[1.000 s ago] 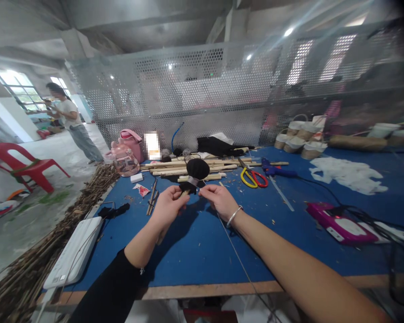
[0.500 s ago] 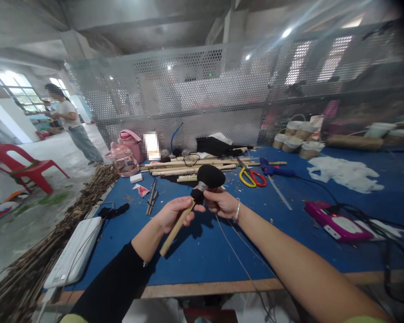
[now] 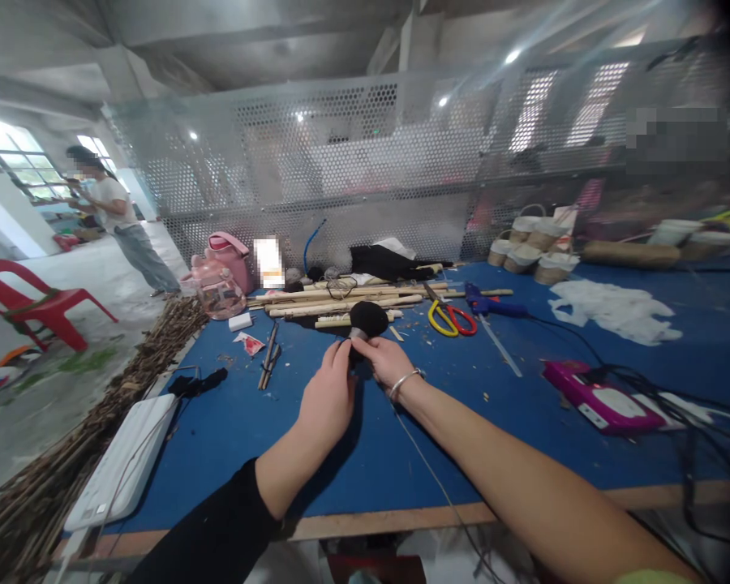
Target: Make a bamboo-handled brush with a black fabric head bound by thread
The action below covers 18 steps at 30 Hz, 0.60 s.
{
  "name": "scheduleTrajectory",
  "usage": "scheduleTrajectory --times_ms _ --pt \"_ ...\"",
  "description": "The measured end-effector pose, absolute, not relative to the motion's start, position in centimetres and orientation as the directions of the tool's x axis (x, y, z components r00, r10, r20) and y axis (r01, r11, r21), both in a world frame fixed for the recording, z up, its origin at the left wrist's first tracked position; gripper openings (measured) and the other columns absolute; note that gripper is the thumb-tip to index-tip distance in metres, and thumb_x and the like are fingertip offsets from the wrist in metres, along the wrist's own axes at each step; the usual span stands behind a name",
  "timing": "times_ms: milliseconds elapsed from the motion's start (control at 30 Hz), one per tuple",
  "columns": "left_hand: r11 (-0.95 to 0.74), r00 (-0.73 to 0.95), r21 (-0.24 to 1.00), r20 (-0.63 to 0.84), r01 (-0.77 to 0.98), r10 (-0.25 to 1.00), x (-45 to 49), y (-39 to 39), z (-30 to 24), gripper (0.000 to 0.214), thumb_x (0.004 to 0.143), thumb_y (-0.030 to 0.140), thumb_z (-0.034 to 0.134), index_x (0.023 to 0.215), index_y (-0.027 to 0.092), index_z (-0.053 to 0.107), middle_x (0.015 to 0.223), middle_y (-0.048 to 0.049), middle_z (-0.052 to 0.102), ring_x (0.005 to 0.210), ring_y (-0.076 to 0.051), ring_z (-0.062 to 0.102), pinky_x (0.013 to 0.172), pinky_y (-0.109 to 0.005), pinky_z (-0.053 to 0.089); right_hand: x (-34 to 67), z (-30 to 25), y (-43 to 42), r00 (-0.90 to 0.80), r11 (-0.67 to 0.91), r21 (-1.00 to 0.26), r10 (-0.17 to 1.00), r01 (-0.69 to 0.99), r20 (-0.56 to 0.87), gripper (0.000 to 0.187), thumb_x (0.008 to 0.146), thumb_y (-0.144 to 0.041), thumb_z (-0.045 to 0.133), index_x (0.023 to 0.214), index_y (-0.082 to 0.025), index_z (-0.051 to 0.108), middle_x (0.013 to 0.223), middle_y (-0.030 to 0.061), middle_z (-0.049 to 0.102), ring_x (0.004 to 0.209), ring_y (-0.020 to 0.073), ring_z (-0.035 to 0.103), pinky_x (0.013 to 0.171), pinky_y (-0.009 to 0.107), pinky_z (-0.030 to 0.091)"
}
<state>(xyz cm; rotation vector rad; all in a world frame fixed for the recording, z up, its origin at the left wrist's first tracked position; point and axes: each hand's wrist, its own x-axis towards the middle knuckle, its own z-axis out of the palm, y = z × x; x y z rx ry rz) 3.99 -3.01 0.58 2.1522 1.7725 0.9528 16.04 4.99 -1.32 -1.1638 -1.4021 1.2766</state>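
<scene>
A rounded black fabric-covered head [image 3: 368, 319] with a grey band [image 3: 358, 333] at its neck is held up over the blue table. My left hand [image 3: 327, 396] is closed around the part below the neck, and its back hides the wooden stick. My right hand [image 3: 390, 363] is closed beside it, with the thumb pressed at the grey band. A thin grey cord [image 3: 424, 460] runs from below my right hand to the table's front edge. What the right fingertips pinch is partly hidden.
Behind lie wooden sticks [image 3: 353, 305], scissors with yellow and red handles [image 3: 452, 318] and a blue glue gun [image 3: 492, 305]. A white power bank [image 3: 125, 462] lies left, a magenta device [image 3: 602, 401] with cables right. A person [image 3: 118, 211] stands far left.
My left hand has turned over and moved up to the neck, covering the stick that was showing. The black head has tilted more upright. My right hand has shifted slightly left.
</scene>
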Motion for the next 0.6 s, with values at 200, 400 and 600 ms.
scheduleTrajectory --times_ms 200,400,600 --pt "-0.165 0.047 0.437 0.268 0.884 0.962 3.2 -2.5 0.8 0.053 0.087 0.013 0.035 0.139 0.021 0.033 0.121 -0.0156 0.059 0.097 -0.027 0.062 0.079 -0.036 0.046 16.5 -0.5 4.6 -0.162 0.124 -0.975 0.982 0.184 0.094 0.046 0.067 -0.060 0.058 0.058 -0.014 0.058 0.045 -0.0026 0.044 0.045 0.0095 0.036 0.044 0.023 0.026" --pt "-0.050 -0.049 0.327 0.289 0.944 0.956 1.2 -1.9 1.8 0.051 0.086 0.014 0.036 0.135 0.024 0.040 0.103 -0.0152 0.067 0.085 -0.028 0.064 0.067 -0.033 0.044 17.0 0.7 3.9 -0.171 0.269 -0.941 0.957 0.206 0.236 0.033 0.074 -0.044 0.056 0.057 -0.015 0.061 0.051 -0.0011 0.050 0.052 0.0114 0.040 0.052 0.025 0.031" --pt "-0.164 -0.018 0.506 0.335 0.847 0.942 0.7 -1.9 2.7 0.044 0.086 0.016 0.037 0.128 0.022 0.047 0.114 -0.0133 0.063 0.095 -0.026 0.061 0.077 -0.034 0.044 16.6 1.0 3.5 -0.214 0.314 -0.938 0.936 0.146 0.280 0.030 0.074 -0.041 0.055 0.058 -0.016 0.060 0.053 -0.0012 0.051 0.055 0.0123 0.043 0.057 0.026 0.033"
